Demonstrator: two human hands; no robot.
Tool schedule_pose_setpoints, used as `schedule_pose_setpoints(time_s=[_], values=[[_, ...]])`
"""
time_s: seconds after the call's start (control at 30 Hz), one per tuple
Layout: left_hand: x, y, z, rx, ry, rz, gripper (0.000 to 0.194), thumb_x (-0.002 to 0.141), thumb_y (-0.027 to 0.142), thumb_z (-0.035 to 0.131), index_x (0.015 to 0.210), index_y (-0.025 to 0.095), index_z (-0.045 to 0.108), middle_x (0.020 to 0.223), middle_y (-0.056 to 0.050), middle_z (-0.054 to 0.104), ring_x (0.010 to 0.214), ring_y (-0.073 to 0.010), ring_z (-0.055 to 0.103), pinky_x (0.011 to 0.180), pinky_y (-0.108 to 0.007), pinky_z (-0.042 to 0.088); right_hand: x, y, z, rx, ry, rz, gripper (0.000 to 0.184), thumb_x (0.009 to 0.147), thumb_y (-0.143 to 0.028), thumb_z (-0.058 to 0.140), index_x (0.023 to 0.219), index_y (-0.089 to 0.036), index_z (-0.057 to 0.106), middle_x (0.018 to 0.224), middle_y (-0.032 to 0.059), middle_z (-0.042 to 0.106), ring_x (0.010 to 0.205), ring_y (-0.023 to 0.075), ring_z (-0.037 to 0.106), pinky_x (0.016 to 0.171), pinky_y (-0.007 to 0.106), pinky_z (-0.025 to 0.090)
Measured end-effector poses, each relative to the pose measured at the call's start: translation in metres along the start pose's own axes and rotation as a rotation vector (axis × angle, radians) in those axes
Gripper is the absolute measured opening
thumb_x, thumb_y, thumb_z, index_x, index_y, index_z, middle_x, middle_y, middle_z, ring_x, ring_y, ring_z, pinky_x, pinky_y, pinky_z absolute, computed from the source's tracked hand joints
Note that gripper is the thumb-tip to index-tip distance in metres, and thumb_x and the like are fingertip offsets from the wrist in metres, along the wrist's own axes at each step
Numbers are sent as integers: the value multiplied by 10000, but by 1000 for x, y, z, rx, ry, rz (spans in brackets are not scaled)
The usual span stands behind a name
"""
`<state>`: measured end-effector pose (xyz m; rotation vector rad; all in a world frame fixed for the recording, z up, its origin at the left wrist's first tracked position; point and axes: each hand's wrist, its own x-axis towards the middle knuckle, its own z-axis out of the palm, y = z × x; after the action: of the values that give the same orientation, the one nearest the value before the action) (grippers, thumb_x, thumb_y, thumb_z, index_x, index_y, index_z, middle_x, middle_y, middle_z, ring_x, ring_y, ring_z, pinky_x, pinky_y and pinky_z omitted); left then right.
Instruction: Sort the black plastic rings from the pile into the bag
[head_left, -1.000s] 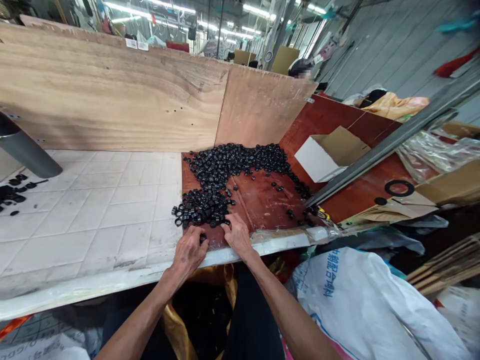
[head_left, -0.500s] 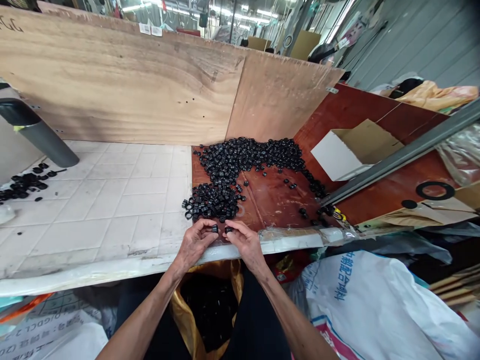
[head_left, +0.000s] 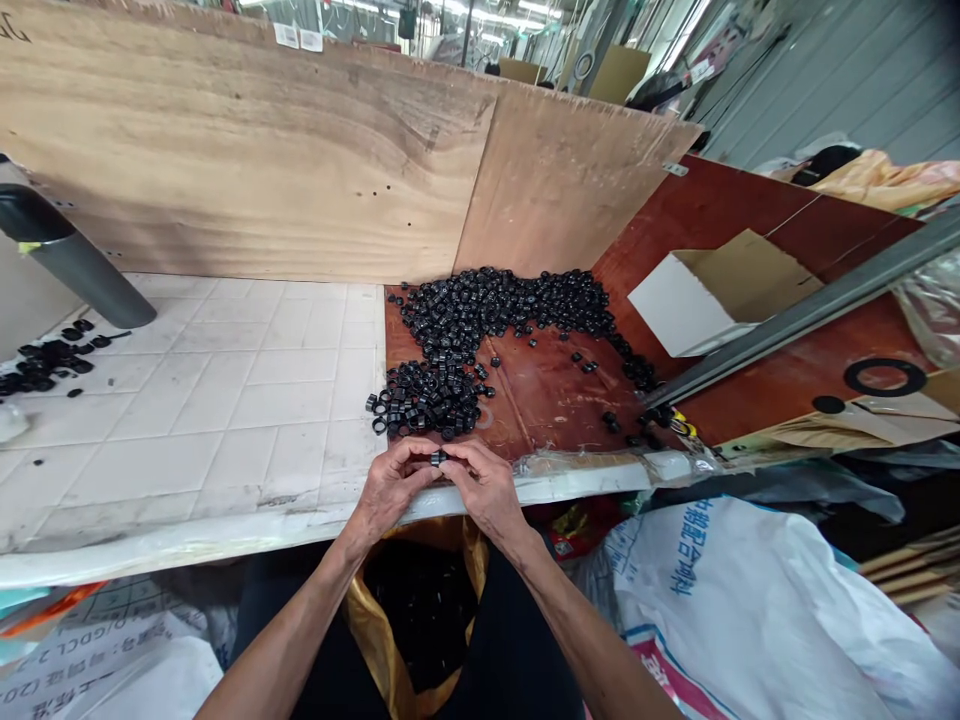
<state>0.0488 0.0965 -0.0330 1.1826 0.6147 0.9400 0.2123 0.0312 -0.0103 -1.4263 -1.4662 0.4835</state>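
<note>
My left hand (head_left: 391,487) and my right hand (head_left: 484,487) meet fingertip to fingertip above the front edge of the bench. Between their pinched fingers is a small black ring-shaped part (head_left: 438,458), gripped from both sides; whether it is one part or two pressed together I cannot tell. Just beyond the fingers lies a pile of black ring-shaped parts (head_left: 431,398), which joins a larger heap (head_left: 510,303) along the wooden back board. Below my hands, between my legs, a yellow sack (head_left: 382,640) stands open with dark contents.
White tiles (head_left: 292,385) cover the bench on the left, where a grey bottle (head_left: 101,280) and more black pieces (head_left: 45,365) rest. A cardboard box (head_left: 697,300) and a metal post (head_left: 810,305) are on the right. Beneath them lies a white printed sack (head_left: 750,590).
My hands were slightly apart, each pinching a black part. They have come together, and the parts now meet between the fingertips. The view has shifted slightly.
</note>
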Motion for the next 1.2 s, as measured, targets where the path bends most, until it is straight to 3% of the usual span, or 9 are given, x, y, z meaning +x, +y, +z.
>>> schedule_pose_setpoints(time_s=[0.27,0.33,0.5,0.6,0.77,0.83,0.97,1.1,1.2], values=[[-1,0,0,89,8,60,217,796,290,835,965,181,754,1021,-50,711,954,-180,695,900,-310,587,3,-3,9,-219,13,32,398,1012,-375,564,655,-203,602,627,11,617,595,147,567,632,267,444],[-1,1,1,83,11,56,210,799,297,833,951,177,751,1019,-53,712,964,-188,695,926,-330,585,3,-4,12,-189,48,73,369,1000,-399,580,687,-206,608,608,-1,594,565,141,541,603,263,439],[-1,-1,1,33,29,22,259,808,328,826,999,186,725,1056,-56,712,945,-202,715,905,-364,604,-1,-5,9,7,-11,87,222,975,-374,591,1086,-215,698,854,45,697,660,169,619,643,281,509],[-2,-3,0,134,18,71,229,832,307,807,1013,189,730,1048,-60,719,970,-200,703,913,-340,587,1,-4,3,-23,-57,78,217,989,-379,565,959,-217,706,821,45,702,654,173,613,644,284,492],[-2,-2,-2,289,-9,181,171,864,286,771,1006,195,737,1034,-59,728,986,-199,690,925,-333,562,7,-6,3,-209,-71,89,460,1025,-414,496,616,-215,558,577,1,572,552,141,521,618,267,413],[-1,-2,-1,274,-5,178,182,860,294,778,1005,193,734,1042,-62,726,985,-199,691,928,-333,562,5,-6,5,-197,-30,125,421,1018,-440,508,675,-212,598,573,-9,558,534,139,511,595,262,411],[-1,-5,0,179,11,126,224,852,321,789,1015,180,727,1060,-74,715,968,-201,703,918,-340,583,-1,-6,6,-71,-4,87,270,971,-408,583,1092,-186,679,808,33,684,639,159,598,636,262,477],[-2,-5,1,152,22,105,232,834,325,804,1000,181,728,1066,-61,692,950,-189,704,891,-328,602,-1,-6,3,-150,-35,71,373,999,-407,537,710,-200,649,594,1,585,531,138,497,568,262,418],[-1,-4,2,128,28,98,222,830,324,804,980,181,725,1052,-53,685,933,-178,698,872,-313,605,-1,-7,1,-116,-17,100,322,973,-424,576,770,-192,669,592,-17,561,523,126,475,553,249,410]])
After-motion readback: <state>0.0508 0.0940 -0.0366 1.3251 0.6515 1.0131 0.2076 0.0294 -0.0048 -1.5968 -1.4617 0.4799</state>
